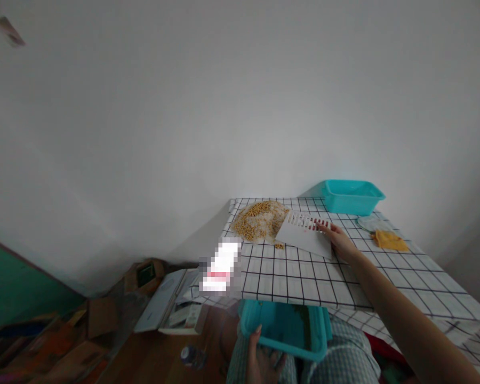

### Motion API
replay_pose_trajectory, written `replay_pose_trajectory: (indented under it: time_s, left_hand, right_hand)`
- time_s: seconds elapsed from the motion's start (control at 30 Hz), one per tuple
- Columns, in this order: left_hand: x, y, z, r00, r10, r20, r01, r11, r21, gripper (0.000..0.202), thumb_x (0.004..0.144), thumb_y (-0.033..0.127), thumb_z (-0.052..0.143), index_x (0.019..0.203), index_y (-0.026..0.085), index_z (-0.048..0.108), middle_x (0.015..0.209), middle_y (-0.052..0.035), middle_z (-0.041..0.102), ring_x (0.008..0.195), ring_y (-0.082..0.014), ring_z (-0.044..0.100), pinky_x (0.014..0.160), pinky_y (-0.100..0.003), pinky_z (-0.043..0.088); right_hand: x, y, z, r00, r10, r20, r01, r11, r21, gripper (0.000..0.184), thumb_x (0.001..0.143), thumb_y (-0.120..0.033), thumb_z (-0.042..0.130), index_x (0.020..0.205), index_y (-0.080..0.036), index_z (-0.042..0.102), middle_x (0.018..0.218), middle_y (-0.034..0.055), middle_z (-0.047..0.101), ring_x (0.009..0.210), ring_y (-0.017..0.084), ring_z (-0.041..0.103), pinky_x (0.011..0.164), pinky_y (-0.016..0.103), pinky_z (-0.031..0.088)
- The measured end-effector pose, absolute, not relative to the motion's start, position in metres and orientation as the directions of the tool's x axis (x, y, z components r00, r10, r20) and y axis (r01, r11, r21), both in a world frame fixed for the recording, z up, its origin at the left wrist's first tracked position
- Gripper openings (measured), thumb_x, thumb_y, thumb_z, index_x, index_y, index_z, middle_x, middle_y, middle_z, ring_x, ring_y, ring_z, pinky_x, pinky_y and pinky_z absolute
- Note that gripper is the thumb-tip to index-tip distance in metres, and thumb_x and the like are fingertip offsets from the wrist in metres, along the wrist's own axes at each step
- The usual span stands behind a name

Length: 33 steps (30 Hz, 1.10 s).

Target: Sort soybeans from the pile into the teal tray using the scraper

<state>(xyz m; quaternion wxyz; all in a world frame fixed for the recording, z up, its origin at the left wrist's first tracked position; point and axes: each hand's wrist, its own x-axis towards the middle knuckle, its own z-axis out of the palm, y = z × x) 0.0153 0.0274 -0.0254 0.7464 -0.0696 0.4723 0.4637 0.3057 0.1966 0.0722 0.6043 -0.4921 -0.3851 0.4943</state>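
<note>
On my lap sits a turquoise plastic tub point(284, 349), tilted a little, with a brownish-green patch along its inner right side. My left hand point(264, 365) grips its near rim, thumb over the edge and fingers beneath. Across the table, my right hand point(340, 241) reaches to the right end of a white sheet point(304, 241) marked with a row of pale and reddish-brown strips. Its fingertips come together over the reddish strips; what they pinch, if anything, is too small to make out. Beside the sheet lies a clear plastic bag of yellow beans point(260, 220).
A second turquoise tub point(350, 202) stands at the table's back right, near clear plastic point(368, 223) and a yellow cloth-like item point(391, 240). A few loose beans point(279, 246) lie on the checked tablecloth point(272, 272). A blurred-out bright rectangle point(223, 264) is at the left edge; boxes point(144, 274) crowd the floor.
</note>
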Motion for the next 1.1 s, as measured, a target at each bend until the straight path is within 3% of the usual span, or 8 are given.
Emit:
replay_pose_trajectory:
  time_s: [0.27, 0.47, 0.6, 0.8, 1.1]
  left_hand:
    - [0.018, 0.026, -0.023, 0.110, 0.628, -0.770, -0.746, 0.565, 0.354, 0.043, 0.071, 0.043, 0.058, 0.111, 0.032, 0.049, 0.098, -0.0034, 0.064, 0.088, -0.0257, 0.063, 0.069, -0.035, 0.047]
    - [0.017, 0.027, -0.031, 0.104, 0.629, -0.770, -0.746, 0.561, 0.358, 0.058, 0.068, 0.046, 0.060, 0.122, 0.035, 0.043, 0.109, -0.0056, 0.061, 0.087, -0.0263, 0.062, 0.066, -0.035, 0.046]
    - [0.017, 0.027, -0.032, 0.095, 0.629, -0.771, -0.757, 0.549, 0.354, 0.056, 0.068, 0.045, 0.060, 0.121, 0.038, 0.044, 0.114, -0.0047, 0.059, 0.089, -0.0263, 0.062, 0.067, -0.036, 0.047]
    - [0.017, 0.026, -0.028, 0.110, 0.629, -0.770, -0.750, 0.561, 0.351, 0.049, 0.071, 0.044, 0.057, 0.118, 0.035, 0.046, 0.109, -0.0050, 0.061, 0.090, -0.0268, 0.062, 0.068, -0.036, 0.046]
    - [0.018, 0.026, -0.020, 0.119, 0.622, -0.774, -0.745, 0.571, 0.345, 0.054, 0.071, 0.047, 0.056, 0.122, 0.031, 0.044, 0.104, -0.0057, 0.064, 0.090, -0.0266, 0.062, 0.070, -0.037, 0.046]
  right_hand:
    - [0.305, 0.195, 0.072, 0.140, 0.990, -0.002, -0.218, 0.028, -0.976, 0.027, 0.077, -0.034, 0.065, 0.101, -0.021, 0.065, 0.103, 0.0066, 0.070, 0.085, 0.022, 0.069, 0.068, 0.029, 0.057]
    - [0.305, 0.197, 0.070, 0.155, 0.988, -0.018, -0.215, 0.016, -0.976, 0.028, 0.077, -0.035, 0.065, 0.101, -0.021, 0.065, 0.100, 0.0066, 0.071, 0.080, 0.021, 0.069, 0.065, 0.029, 0.057]
    - [0.305, 0.197, 0.069, 0.167, 0.986, 0.005, -0.198, 0.038, -0.979, 0.029, 0.077, -0.037, 0.065, 0.102, -0.021, 0.065, 0.100, 0.0065, 0.071, 0.081, 0.021, 0.069, 0.066, 0.029, 0.057]
    - [0.302, 0.193, 0.074, 0.102, 0.995, 0.002, -0.202, 0.023, -0.979, 0.027, 0.077, -0.037, 0.065, 0.099, -0.022, 0.066, 0.098, 0.0059, 0.071, 0.081, 0.021, 0.069, 0.066, 0.029, 0.057]
    - [0.298, 0.187, 0.077, 0.042, 0.999, -0.003, -0.193, 0.005, -0.981, 0.026, 0.078, -0.037, 0.064, 0.098, -0.020, 0.065, 0.094, 0.0066, 0.072, 0.076, 0.020, 0.069, 0.064, 0.028, 0.056]
